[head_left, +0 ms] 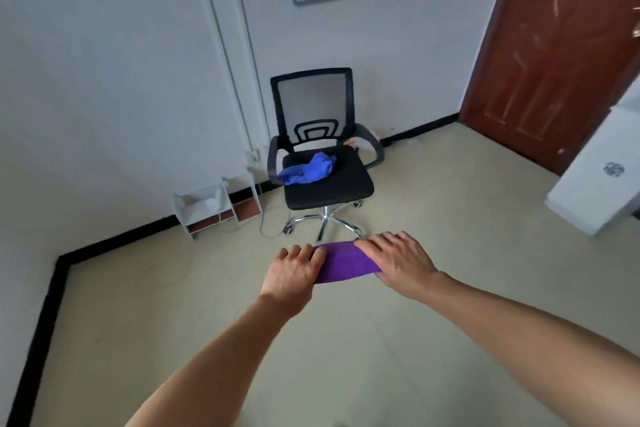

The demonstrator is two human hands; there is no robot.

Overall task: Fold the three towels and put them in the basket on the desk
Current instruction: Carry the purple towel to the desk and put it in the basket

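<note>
One towel, the purple towel (346,264), is part-folded in the grip of my left hand (294,270) and right hand (398,260), while the blue towel (308,168) lies crumpled on the chair (343,184) at twelve o'clock; third towel and basket unseen.

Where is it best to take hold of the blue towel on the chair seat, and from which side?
Probably the raised bunch at the far right end of the blue towel, pinched from above, coming in over the seat's open front. The towel lies crumpled and its folds stand highest there; the back and armrests of the chair close the other sides.
</note>
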